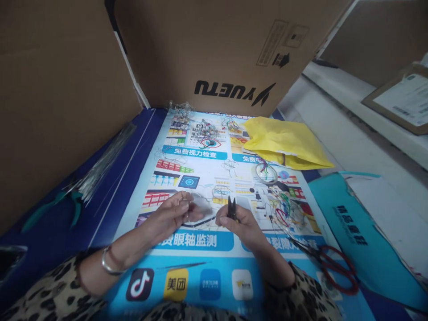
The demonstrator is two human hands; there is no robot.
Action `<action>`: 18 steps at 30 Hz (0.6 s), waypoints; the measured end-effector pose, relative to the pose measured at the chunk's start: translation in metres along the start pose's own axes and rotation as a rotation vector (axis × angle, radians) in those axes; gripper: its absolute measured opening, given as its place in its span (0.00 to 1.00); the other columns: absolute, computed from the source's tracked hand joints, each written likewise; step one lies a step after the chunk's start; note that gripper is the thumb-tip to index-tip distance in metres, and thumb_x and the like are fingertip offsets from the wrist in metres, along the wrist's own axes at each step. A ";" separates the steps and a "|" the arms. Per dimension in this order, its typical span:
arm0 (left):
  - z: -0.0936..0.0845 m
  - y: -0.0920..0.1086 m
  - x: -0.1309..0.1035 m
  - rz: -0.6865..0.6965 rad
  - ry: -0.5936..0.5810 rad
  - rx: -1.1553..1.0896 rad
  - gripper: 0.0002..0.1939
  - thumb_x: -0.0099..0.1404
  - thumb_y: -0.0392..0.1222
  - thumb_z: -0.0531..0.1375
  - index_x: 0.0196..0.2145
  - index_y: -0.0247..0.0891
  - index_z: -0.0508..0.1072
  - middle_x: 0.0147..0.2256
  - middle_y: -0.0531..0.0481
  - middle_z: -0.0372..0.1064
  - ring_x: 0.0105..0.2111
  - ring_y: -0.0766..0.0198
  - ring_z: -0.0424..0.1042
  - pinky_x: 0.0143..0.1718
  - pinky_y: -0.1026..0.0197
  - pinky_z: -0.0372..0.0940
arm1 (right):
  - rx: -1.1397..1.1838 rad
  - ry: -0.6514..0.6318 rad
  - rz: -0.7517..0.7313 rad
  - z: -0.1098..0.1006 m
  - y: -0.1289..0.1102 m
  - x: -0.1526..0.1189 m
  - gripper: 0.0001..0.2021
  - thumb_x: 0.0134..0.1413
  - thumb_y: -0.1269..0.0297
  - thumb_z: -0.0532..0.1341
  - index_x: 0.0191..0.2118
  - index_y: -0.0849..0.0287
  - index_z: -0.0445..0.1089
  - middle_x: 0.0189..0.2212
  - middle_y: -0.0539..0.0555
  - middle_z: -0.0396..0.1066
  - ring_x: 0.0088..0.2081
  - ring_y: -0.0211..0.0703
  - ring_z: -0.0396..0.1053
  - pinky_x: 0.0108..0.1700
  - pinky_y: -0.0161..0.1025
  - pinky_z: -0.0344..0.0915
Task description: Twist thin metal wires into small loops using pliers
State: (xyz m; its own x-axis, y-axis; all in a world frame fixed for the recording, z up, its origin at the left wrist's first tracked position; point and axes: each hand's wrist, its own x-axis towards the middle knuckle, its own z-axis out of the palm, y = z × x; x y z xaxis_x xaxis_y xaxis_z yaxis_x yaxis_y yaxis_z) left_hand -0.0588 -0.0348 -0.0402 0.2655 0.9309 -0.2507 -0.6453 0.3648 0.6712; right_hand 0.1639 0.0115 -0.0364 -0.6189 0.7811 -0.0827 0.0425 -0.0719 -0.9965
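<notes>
My left hand (172, 211) is closed in a pinch over the printed sheet, on what looks like a thin wire; its far end is too fine and blurred to follow. My right hand (245, 225) grips small needle-nose pliers (232, 207) with dark jaws pointing away from me. The handles are mostly hidden in the palm. A gap separates the two hands. Just beyond them lie loose loops of thin wire (222, 191). To the right of my right hand sits a tangle of coloured wire pieces (284, 209).
Red-handled scissors (337, 269) lie at right, beside a teal package (354, 227). A yellow bag (284, 140) and clear tape roll (266, 173) are farther back. Teal-handled pliers (78, 207) and straight wires (103, 165) lie left. Cardboard (207, 49) walls the back.
</notes>
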 end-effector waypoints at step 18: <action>-0.014 0.023 0.012 -0.427 -0.395 0.036 0.15 0.60 0.47 0.59 0.40 0.34 0.64 0.43 0.35 0.71 0.41 0.46 0.73 0.32 0.52 0.70 | -0.136 -0.163 0.089 0.005 -0.009 0.000 0.09 0.51 0.59 0.60 0.31 0.60 0.66 0.25 0.48 0.62 0.27 0.33 0.57 0.30 0.32 0.56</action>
State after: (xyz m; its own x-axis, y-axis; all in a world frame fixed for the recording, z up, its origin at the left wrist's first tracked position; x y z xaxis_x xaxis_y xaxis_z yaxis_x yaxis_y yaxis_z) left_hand -0.0802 -0.0152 -0.0375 0.7484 0.6222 -0.2295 -0.3993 0.6990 0.5932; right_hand 0.1595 0.0095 -0.0277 -0.7260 0.6642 -0.1783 0.2012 -0.0428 -0.9786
